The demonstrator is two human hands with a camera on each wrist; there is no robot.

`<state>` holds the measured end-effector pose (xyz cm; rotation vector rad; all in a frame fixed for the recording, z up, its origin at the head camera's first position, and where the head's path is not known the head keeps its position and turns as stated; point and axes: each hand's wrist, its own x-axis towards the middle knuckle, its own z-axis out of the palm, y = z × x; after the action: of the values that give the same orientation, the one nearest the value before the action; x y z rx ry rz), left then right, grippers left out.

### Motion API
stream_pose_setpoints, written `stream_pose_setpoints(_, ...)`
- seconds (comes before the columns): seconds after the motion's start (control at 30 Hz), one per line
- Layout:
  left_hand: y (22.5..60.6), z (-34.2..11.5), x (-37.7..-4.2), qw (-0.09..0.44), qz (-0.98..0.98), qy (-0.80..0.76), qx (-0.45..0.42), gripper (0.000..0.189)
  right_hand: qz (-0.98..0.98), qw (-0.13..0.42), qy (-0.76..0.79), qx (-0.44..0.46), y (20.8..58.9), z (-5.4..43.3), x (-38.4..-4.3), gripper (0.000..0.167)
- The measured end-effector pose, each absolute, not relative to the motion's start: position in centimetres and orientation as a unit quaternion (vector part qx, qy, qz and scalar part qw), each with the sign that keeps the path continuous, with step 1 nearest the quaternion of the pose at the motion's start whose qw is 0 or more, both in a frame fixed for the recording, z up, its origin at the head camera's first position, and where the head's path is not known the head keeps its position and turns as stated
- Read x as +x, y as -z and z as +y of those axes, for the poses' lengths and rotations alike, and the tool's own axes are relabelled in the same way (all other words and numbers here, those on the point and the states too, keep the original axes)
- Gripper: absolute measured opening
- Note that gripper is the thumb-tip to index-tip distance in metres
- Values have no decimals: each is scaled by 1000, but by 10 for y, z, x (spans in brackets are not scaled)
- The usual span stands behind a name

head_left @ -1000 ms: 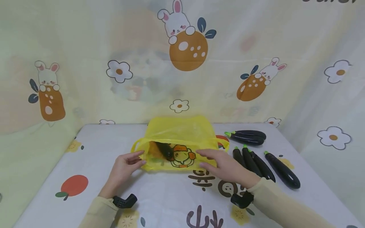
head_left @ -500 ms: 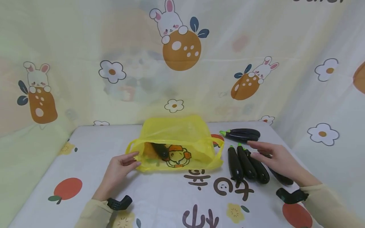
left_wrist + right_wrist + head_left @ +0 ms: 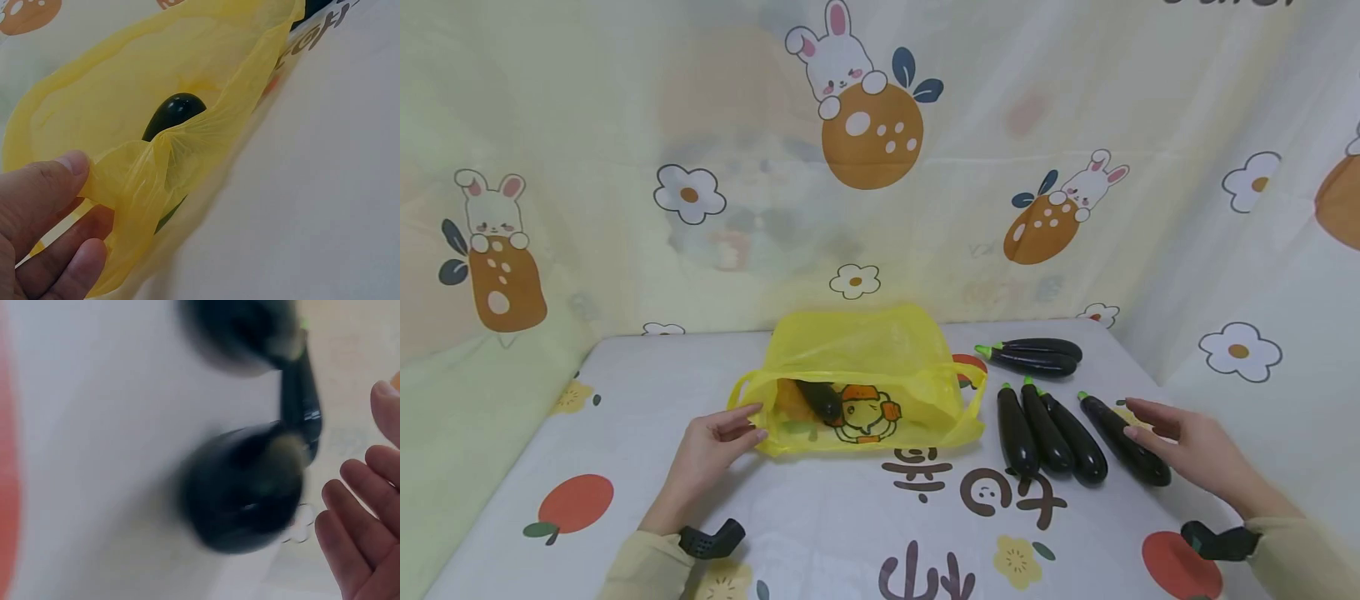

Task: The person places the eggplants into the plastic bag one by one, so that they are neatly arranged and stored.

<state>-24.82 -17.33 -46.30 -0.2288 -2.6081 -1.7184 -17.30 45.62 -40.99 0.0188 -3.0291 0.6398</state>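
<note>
A yellow plastic bag [image 3: 863,343] lies on its side with its mouth facing me. Inside it shows a dark eggplant [image 3: 822,402], its rounded end toward the opening. My left hand [image 3: 709,448] pinches the bag's left edge between thumb and fingers, and the film [image 3: 134,181] is gathered there in the left wrist view. On the right, my right hand [image 3: 1206,454] hovers beside the outermost eggplant [image 3: 1126,442], thumb and fingers spread with nothing between them. In the right wrist view that eggplant [image 3: 244,494] is blurred, apart from the fingers.
Several more eggplants lie right of the bag: a row of three, including this eggplant [image 3: 1018,433], and a pair behind them, with this front eggplant [image 3: 1033,362]. The printed cloth [image 3: 820,525] covers the table, and a patterned curtain [image 3: 737,108] rises at the back.
My right hand has left the bag's right side and travelled right, over the eggplants, to the outermost one. My left hand stays at the bag's left edge. The head view has turned slightly right.
</note>
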Motion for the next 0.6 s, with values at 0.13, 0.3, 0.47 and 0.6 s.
stream_pose_setpoints(0.13, 462, -174, -247, 4, -834, 546, -75, 46, -981, 18, -191, -2, 426, 460, -168, 71)
stream_pose_setpoints(0.3, 461, -173, -246, 3, -835, 545, -70, 46, -984, 8, -174, -29, 438, 464, -166, 80)
stream_pose_setpoints(0.47, 461, -173, -245, -1, -837, 543, -65, 46, -985, 5, -169, -48, 442, 467, -167, 82)
stream_pose_setpoints(0.6, 461, -172, -246, 0, -838, 542, -65, 46, -985, 9, -166, -51, 440, 467, -167, 81)
